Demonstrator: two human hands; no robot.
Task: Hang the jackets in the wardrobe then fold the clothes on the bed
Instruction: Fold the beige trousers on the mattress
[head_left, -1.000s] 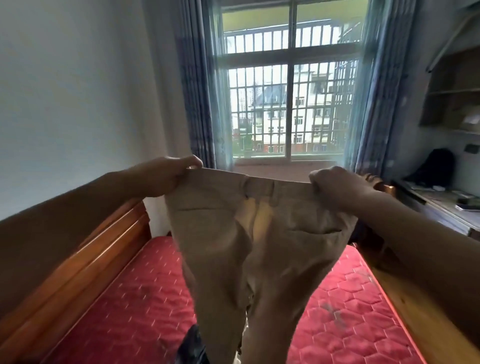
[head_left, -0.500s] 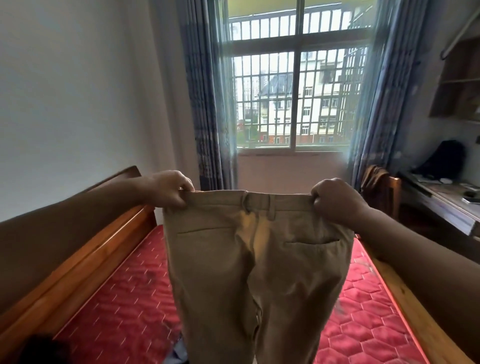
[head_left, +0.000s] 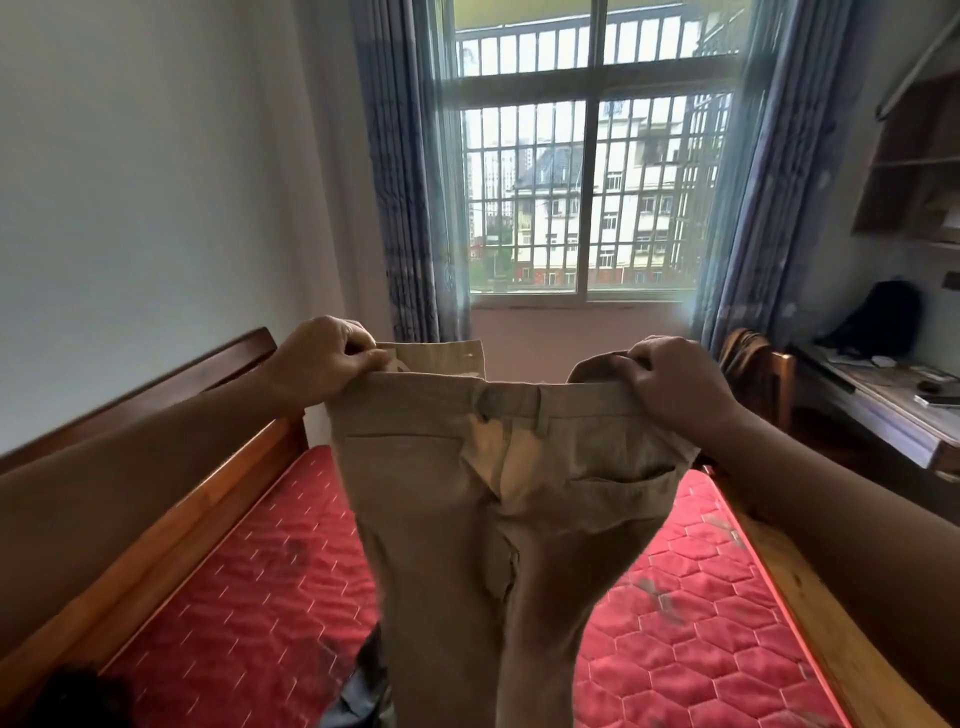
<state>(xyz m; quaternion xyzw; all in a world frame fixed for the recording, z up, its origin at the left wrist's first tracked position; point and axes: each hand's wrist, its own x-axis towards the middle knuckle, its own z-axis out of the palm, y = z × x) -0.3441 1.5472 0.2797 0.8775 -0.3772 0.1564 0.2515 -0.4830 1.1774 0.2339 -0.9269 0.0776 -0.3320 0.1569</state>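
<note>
Both hands hold a pair of tan trousers up by the waistband, above the bed with its red quilted mattress. The left hand pinches the waistband's left corner, the right hand has its fingers curled round the right corner. The legs hang down between the arms, and a dark garment lies on the mattress beneath them

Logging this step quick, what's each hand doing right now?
Left hand: closed, gripping the waistband of the khaki trousers.
Right hand: closed, gripping the waistband's other end.
</note>
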